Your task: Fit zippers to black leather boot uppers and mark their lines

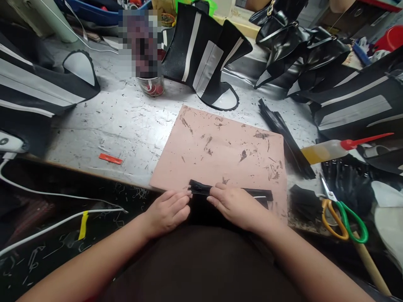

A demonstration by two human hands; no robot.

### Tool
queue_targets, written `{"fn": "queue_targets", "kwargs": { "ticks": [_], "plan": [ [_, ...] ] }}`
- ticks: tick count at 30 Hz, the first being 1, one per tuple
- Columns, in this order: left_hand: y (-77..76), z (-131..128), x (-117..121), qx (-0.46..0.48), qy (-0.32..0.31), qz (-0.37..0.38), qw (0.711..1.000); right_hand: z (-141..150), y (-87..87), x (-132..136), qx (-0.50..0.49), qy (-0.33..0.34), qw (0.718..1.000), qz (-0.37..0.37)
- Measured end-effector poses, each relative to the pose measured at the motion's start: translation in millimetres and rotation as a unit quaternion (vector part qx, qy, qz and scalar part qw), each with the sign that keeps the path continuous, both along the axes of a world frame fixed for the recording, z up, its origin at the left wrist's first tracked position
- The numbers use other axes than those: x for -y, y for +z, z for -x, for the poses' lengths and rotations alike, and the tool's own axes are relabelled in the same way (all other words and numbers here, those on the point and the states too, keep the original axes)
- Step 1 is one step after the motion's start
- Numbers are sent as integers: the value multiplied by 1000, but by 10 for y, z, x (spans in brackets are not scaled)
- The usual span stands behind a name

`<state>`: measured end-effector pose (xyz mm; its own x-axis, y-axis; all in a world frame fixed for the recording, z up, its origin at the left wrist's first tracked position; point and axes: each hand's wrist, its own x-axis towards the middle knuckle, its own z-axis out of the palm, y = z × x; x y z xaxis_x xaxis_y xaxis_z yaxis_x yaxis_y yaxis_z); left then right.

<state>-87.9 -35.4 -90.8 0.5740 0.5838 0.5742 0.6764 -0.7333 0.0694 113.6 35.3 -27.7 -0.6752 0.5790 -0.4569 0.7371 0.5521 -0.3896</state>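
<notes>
A long black strip (258, 193) that looks like a zipper lies along the near edge of a pinkish-tan board (217, 138). Its left end curls up slightly, and black material hangs below it over the table edge. My left hand (171, 209) pinches at that left end, thumb and fingers together. A short way to the right, my right hand (231, 203) has its fingers closed on the same strip, pressing it near the board's edge. The strip runs on past my right hand. A short white line shows just under it. What lies beneath my fingers is hidden.
Black boot uppers (189, 46) with white tapes stand around the table (94, 121). At right are more black strips (286, 138), a glue bottle (327, 151) with a red nozzle and scissors (344, 218). A red-orange piece (111, 158) and a clear cup (151, 87) sit left.
</notes>
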Motion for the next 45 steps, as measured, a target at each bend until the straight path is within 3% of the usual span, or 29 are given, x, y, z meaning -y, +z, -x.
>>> {"fn": "queue_targets", "kwargs": {
  "ticks": [7,20,39,45],
  "plan": [
    [-16,43,-95,-25,0,-64,998,98,-39,36,42,-10,998,-48],
    [29,-82,-49,-28,14,-44,999,36,-19,11,8,-37,999,-4],
    [84,-125,-72,-68,46,-26,996,67,-91,38,21,-42,998,-46],
    [148,-143,-60,-102,74,-28,992,-35,-25,12,85,-74,991,-68]
  ]
}}
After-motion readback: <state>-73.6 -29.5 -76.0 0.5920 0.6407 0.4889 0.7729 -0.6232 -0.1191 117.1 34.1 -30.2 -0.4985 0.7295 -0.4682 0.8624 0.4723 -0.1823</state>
